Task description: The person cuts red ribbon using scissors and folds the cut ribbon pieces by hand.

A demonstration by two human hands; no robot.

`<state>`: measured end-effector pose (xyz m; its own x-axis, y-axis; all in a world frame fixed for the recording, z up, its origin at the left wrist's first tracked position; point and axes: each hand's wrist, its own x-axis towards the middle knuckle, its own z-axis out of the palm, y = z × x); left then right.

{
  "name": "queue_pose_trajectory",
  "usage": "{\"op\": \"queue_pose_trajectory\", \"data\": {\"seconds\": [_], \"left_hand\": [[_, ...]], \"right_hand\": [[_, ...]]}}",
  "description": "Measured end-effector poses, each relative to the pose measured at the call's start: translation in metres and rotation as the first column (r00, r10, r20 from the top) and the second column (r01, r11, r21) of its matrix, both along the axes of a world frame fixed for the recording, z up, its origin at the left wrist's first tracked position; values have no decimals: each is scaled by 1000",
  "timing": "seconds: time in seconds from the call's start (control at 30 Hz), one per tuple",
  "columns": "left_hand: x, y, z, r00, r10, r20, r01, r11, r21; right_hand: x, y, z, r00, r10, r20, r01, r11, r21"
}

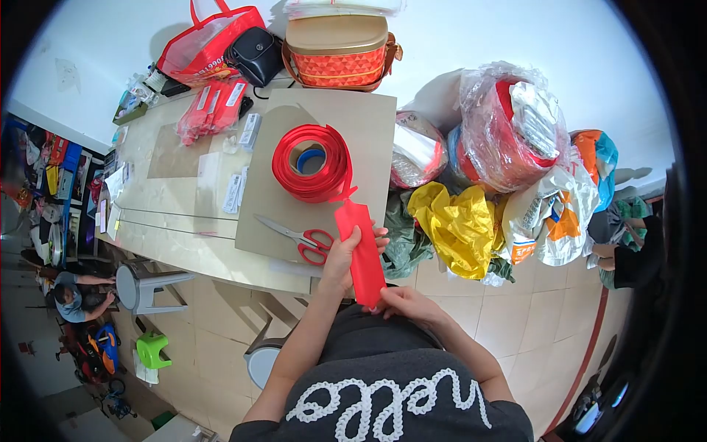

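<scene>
A flat length of red ribbon (364,254) slants down from the board's edge toward my body. My left hand (343,256) is closed around its upper part, thumb on top and fingertips showing at the far side. At the lower end, my right hand (403,303) pinches the ribbon's tip. Just above lies a big roll of red ribbon (335,158) with a cardboard core, its loose tail reaching close to the piece I hold; whether they are joined I cannot tell. Scissors (305,241) with red handles rest beside my left hand, blades pointing left.
A grey-brown board (368,118) lies on the table (162,214). Red packets (210,110), a black pouch (256,57) and an orange patterned box (337,55) sit at the back. Yellow (460,225) and white plastic bags (556,214) crowd the right. A stool (143,287) and two other people are farther off.
</scene>
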<state>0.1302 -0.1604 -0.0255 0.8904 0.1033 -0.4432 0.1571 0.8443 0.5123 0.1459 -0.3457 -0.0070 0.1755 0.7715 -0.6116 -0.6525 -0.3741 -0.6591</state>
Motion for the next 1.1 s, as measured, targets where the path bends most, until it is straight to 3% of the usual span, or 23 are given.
{"op": "queue_pose_trajectory", "data": {"seconds": [0.1,0.2,0.3,0.5,0.6,0.7,0.83,0.93,1.03,1.1], "left_hand": [[0,3,0,999,-33,0,33,999,26],[1,-1,10,997,-47,-59,49,998,44],[4,-4,12,986,-121,-115,141,971,192],[9,-11,7,960,-47,-277,148,924,354],[10,-12,1,955,-24,-296,136,921,365],[9,-11,-11,957,-34,-289,167,878,449],[9,-9,-16,955,-49,-292,167,903,395],[9,-5,-9,966,-83,-244,148,953,265],[7,0,-3,976,-120,-182,140,985,98],[8,3,-2,972,-155,-174,158,987,8]], "right_hand": [[23,1,-11,973,-167,163,169,986,-1],[58,15,-13,938,-264,223,239,962,133],[84,45,-25,920,-384,81,369,916,156],[115,87,-30,930,-255,264,232,966,116],[123,108,-25,742,-135,657,190,982,-13],[140,127,-37,823,-196,533,254,967,-36],[151,131,-27,689,-117,716,250,965,-82],[158,132,-43,709,-124,694,265,959,-99],[161,132,-62,657,-256,709,309,949,56],[163,137,-61,695,-297,654,362,931,37]]}}
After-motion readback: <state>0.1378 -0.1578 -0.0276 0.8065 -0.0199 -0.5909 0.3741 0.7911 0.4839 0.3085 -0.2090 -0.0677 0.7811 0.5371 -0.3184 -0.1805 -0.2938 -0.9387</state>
